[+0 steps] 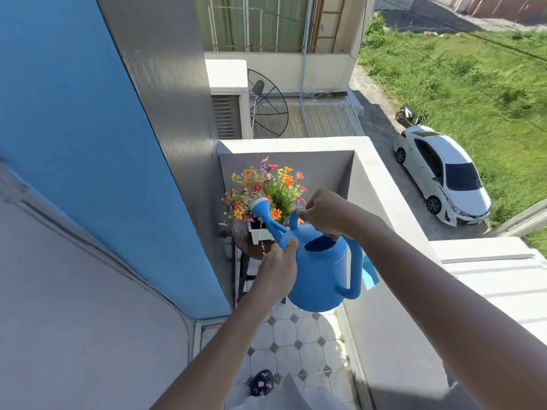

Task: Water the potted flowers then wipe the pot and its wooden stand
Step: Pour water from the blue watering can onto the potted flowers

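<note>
You are standing on a narrow balcony with a pale tiled floor [293, 335], a blue wall [88, 143] on one side and a white parapet [381, 184] on the other.

Nearest to you, low over that floor, a dark patterned slipper [262, 382] shows between your forearms. Further out, both your hands are on a blue watering can [321, 273], which hangs in the air above the tiles. Your left hand [278, 270] is pressed against the can's side just below the base of the spout, fingers wrapped on the body. Your right hand [324, 213] is clenched around the top handle, above the can's open mouth. The can is tilted forward, its rose [260, 206] pointing up and away from you, and a thin string of drops falls from the spout.

Just beyond the can, the rose reaches in among the flowers [266, 187], a bright bunch of orange, red, yellow and purple. They stand in a white pot [258, 233], and the drops fall across the front of it. The pot sits on a round wooden stand [241, 235] with dark legs, tucked into the corner where the parapet meets the wall.

Past the parapet and far below the can, a white car [444, 176] is parked beside grass [473, 84].
</note>
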Demonstrator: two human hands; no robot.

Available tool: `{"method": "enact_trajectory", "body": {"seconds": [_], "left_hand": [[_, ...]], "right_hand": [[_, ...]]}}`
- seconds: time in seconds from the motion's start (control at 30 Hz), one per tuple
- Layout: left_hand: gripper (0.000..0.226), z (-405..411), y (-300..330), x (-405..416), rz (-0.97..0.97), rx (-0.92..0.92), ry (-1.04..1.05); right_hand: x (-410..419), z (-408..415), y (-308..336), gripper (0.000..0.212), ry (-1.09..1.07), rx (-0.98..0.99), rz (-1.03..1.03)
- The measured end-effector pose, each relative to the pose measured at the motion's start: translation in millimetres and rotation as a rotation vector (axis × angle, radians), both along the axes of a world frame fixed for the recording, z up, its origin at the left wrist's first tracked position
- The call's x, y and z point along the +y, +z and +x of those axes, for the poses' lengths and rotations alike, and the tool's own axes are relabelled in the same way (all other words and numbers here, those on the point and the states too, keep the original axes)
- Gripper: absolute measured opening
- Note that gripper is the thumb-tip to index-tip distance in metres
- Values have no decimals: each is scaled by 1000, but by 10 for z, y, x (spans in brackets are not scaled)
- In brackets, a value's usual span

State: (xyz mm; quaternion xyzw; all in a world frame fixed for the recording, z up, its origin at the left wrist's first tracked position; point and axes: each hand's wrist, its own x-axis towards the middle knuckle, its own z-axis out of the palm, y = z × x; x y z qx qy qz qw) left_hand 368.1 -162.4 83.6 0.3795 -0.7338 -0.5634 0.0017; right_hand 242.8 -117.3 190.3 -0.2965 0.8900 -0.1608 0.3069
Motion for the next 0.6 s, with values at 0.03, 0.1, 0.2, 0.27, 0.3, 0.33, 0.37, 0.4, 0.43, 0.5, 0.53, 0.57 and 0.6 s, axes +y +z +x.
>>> {"method": "enact_trajectory", "body": {"seconds": [0.03, 0.1, 0.2, 0.27, 0.3, 0.33, 0.37, 0.4, 0.43, 0.5, 0.53, 0.57, 0.6], "left_hand": [[60, -11, 16, 18, -4, -2, -8], [58, -46, 58, 51, 0, 13, -20], [53, -114, 116, 123, 17, 40, -43], [55, -155, 122, 187, 20, 58, -58], [55, -172, 120, 227, 27, 71, -64], [55, -178, 120, 265, 34, 86, -70], [54, -184, 114, 308, 46, 101, -79], [53, -189, 109, 351, 55, 115, -83], [52, -187, 91, 375, 59, 126, -79], [51, -198, 78, 420, 66, 131, -76], [51, -204, 76, 440, 71, 126, -80], [51, -212, 69, 457, 74, 116, -86], [51, -218, 67, 470, 75, 107, -93]], "right_hand": [[26, -2, 22, 29, 1, 8, 0], [85, -31, 56, 22, -7, 33, 0], [167, -111, 62, 22, -64, 23, 11], [215, -160, 44, 26, -91, 14, 34], [246, -184, 43, 30, -99, 13, 39], [270, -202, 44, 35, -107, 19, 35], [301, -212, 50, 38, -104, 33, 35], [337, -208, 63, 39, -104, 41, 41], [353, -207, 60, 38, -100, 50, 45], [407, -216, 45, 35, -109, 50, 45], [430, -228, 31, 34, -115, 52, 48], [453, -243, 14, 32, -121, 50, 53], [473, -250, 3, 29, -126, 44, 66]]}}
